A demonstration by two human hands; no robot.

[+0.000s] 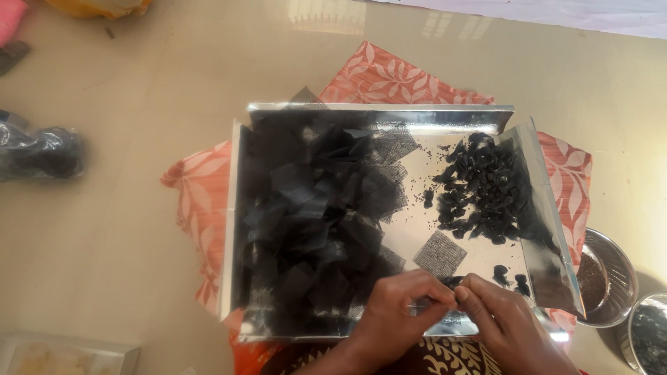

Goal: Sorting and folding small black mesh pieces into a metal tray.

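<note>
Both hands, left hand (396,312) and right hand (497,316), are pinching a small black bundle (450,283) at the tray's (236,208) near edge; a loose pinch could be spilling its contents.

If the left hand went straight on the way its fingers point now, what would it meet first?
The left hand points rightward, fingertips against the right hand over a small dark bundle. It would likely meet that bundle and the right hand's fingers first, though depth is unclear.

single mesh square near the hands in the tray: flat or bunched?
Flat. The mesh square lies spread on the tray, four corners visible, apart from the black pile.
</note>
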